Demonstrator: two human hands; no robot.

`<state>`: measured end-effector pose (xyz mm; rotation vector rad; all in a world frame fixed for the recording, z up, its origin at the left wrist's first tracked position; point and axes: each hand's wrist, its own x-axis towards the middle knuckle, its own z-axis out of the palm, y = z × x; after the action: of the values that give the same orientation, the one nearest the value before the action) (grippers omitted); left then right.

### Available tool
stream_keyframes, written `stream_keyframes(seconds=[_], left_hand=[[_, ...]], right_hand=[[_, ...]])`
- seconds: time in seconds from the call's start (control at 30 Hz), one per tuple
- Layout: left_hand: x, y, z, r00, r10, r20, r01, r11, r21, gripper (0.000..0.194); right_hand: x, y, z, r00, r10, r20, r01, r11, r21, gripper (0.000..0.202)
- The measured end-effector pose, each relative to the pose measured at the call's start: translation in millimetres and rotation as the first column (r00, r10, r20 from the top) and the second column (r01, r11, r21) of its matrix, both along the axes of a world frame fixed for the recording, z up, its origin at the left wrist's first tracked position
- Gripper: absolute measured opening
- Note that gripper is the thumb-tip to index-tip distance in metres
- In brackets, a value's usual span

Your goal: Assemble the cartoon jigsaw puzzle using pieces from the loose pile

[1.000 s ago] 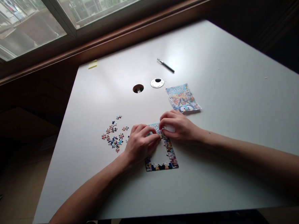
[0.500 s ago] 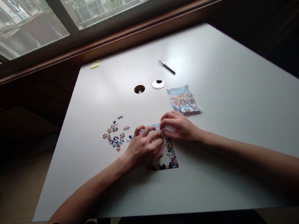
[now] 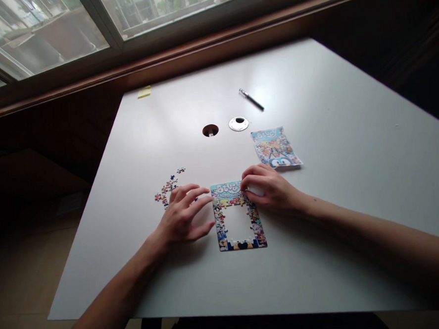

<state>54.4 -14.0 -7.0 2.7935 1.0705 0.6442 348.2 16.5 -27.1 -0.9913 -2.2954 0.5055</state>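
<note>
A partly assembled jigsaw puzzle [image 3: 229,201] lies flat on the white table, its border joined and its top band filled with lettering. Bare table shows through the gap in its middle. My left hand [image 3: 185,213] is at the puzzle's left edge, fingers spread and nothing visible in them. At the upper right edge, my right hand [image 3: 269,187] has curled fingers and thumb closed on the puzzle's border; the fingertips partly hide that corner. Loose puzzle pieces [image 3: 168,187] lie in a heap to the left, partly covered by my left hand.
Beyond my right hand lies a printed picture sheet [image 3: 277,147]. Farther back are a black pen [image 3: 252,100], a round silver cover [image 3: 238,123] and a cable hole [image 3: 210,130] in the table [image 3: 335,177]. A yellow sticky note [image 3: 144,91] is at the far left corner.
My left hand has moved left off the puzzle and its fingers have spread, uncovering the frame and central gap. My right hand stays at the upper right edge. The view has shifted slightly.
</note>
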Motion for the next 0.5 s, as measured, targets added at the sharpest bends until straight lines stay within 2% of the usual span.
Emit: stream_keyframes(seconds=[0.07, 0.13, 0.2, 0.27, 0.3, 0.37, 0.4, 0.43, 0.5], left_hand=[[4.3, -2.1, -5.4, 0.998, -0.039, -0.041, 0.039, 0.999, -0.010, 0.054], [4.2, -1.1, -4.6, 0.997, -0.063, -0.042, 0.064, 0.998, 0.009, 0.054], [-6.1, 4.0, 0.5, 0.999, -0.030, -0.020, 0.031, 0.999, 0.040, 0.041], [-25.3, 12.2, 5.4, 0.990, 0.130, 0.062, -0.135, 0.988, 0.070, 0.015], [-36.1, 16.9, 6.5, 0.961, 0.240, 0.135, -0.251, 0.965, 0.076, 0.006], [-54.7, 25.8, 4.7, 0.852, 0.438, 0.287, -0.457, 0.890, -0.004, 0.015], [-61.2, 29.5, 2.0, 0.786, 0.506, 0.355, -0.511, 0.855, -0.087, 0.016], [-65.4, 32.6, -1.4, 0.726, 0.547, 0.417, -0.523, 0.833, -0.180, 0.018], [-68.1, 37.0, -8.6, 0.630, 0.586, 0.510, -0.468, 0.810, -0.354, 0.016]], right_hand=[[0.1, 0.3, 0.5, 1.000, 0.003, -0.003, -0.003, 1.000, 0.000, 0.009], [0.1, 0.5, 1.4, 1.000, 0.005, -0.007, -0.005, 1.000, -0.001, 0.009], [0.2, 0.1, 2.7, 1.000, 0.005, -0.024, -0.005, 1.000, -0.010, 0.009], [0.8, -1.1, 3.8, 0.998, -0.020, -0.064, 0.018, 0.999, -0.040, 0.007], [1.4, -1.8, 4.2, 0.995, -0.043, -0.088, 0.038, 0.997, -0.066, 0.007], [2.8, -3.4, 4.4, 0.986, -0.098, -0.132, 0.079, 0.987, -0.141, 0.005], [3.6, -4.1, 4.4, 0.982, -0.122, -0.145, 0.095, 0.979, -0.180, 0.004], [4.3, -4.7, 4.3, 0.978, -0.139, -0.153, 0.104, 0.971, -0.216, 0.003], [5.2, -5.2, 4.2, 0.972, -0.171, -0.160, 0.123, 0.955, -0.271, 0.003]])
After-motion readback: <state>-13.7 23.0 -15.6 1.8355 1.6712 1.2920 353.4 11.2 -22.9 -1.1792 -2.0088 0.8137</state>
